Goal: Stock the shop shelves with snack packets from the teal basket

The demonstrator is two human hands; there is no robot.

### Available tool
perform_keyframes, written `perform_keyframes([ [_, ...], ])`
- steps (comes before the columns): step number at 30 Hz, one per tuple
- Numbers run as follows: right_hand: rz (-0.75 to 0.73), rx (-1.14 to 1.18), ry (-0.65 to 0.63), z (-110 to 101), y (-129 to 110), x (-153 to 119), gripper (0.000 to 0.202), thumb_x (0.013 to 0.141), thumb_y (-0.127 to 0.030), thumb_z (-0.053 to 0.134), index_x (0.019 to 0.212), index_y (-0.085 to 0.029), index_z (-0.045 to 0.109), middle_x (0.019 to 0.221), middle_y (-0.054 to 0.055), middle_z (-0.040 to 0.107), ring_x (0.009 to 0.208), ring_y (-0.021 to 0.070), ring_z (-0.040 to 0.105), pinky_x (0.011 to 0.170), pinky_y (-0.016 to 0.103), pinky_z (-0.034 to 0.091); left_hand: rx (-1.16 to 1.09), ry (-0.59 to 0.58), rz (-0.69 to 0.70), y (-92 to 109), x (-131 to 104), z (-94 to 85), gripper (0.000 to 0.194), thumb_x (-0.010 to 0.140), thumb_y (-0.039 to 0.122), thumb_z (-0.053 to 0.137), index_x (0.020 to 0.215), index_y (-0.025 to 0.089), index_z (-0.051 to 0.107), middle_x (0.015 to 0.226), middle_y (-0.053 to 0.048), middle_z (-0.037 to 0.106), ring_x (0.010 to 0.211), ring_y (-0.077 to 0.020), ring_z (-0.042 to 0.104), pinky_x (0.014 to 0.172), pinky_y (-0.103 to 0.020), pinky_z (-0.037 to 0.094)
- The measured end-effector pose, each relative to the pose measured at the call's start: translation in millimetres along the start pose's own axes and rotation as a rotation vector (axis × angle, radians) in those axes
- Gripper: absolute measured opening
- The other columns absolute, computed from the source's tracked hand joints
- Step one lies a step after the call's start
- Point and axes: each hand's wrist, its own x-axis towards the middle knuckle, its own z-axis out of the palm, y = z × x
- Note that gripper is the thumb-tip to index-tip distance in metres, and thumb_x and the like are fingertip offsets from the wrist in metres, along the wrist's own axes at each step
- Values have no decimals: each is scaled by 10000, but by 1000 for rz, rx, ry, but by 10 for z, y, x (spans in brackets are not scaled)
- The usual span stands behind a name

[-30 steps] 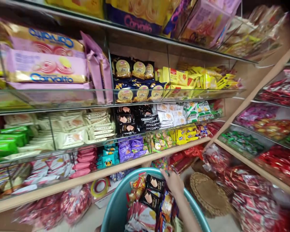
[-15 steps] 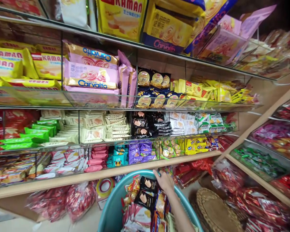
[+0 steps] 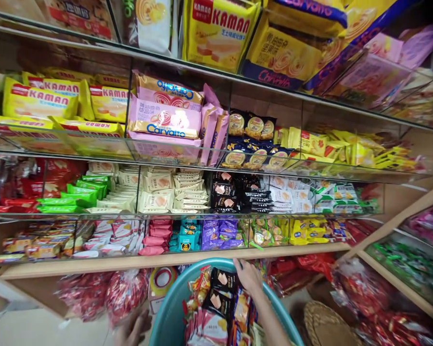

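A teal plastic tub [image 3: 173, 288] stands at the bottom centre, filled with wrapped snacks. Over its far rim hook the fingers of my right hand [image 3: 248, 276], closed on the edge. Inside the tub lie black wafer packets [image 3: 218, 302], white-and-pink packets [image 3: 211, 327] and an orange-and-blue packet [image 3: 241, 307]. My left hand [image 3: 133, 329] shows at the bottom edge, left of the tub and apart from it. Slightly blurred, its fingers look parted, and nothing shows in them.
Glass-fronted shelves hold purple packets [image 3: 219, 233], pink Carvalto packs [image 3: 166, 120] and yellow KAMAN packs [image 3: 39, 98]. A wooden shelf edge [image 3: 104, 265] runs just behind the tub. Red bagged goods [image 3: 126, 293], a tape roll [image 3: 163, 278] and a woven basket [image 3: 324, 327] are low down.
The view has swung left and slightly up, so the shelves sit further right and lower. My left hand has come into view at the bottom. My right hand stays on the tub's rim.
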Motion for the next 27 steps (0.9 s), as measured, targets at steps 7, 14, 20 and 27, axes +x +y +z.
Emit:
perform_keyframes([
  [7, -28, 22, 53, 8, 86, 10, 516, 982, -435, 210, 1145, -228, 653, 1087, 109, 717, 1027, 272, 655, 882, 388, 437, 403, -82, 549, 677, 267, 650, 408, 821, 519, 468, 1029, 214, 642, 1072, -80, 710, 1010, -258, 658, 863, -396, 542],
  [14, -82, 36, 120, 38, 181, 40, 411, 984, -371, 295, 1071, -204, 660, 1089, 108, 707, 1037, 237, 639, 890, 341, 409, 963, -48, 837, 514, 217, 1119, 397, 927, 189, 298, 1206, 150, 579, 1320, -146, 561, 1106, -269, 585, 947, -473, 471],
  [20, -136, 83, 328, -379, 291, -88, 310, 963, -293, 373, 943, -183, 662, 915, 99, 713, 860, 224, 660, 740, 292, 436, 1064, 17, 943, 344, 309, 1083, 356, 926, 185, 335, 1168, 162, 595, 1340, -139, 538, 1121, -268, 574, 941, -452, 480],
  [27, -556, 115, 774, -1853, -72, -319, 252, 964, -371, 427, 1025, -194, 596, 954, 87, 647, 936, 235, 565, 846, 344, 413, 1058, 21, 914, 299, 362, 1109, 306, 913, 232, 382, 1077, 216, 640, 1362, -109, 521, 1126, -272, 560, 923, -445, 490],
])
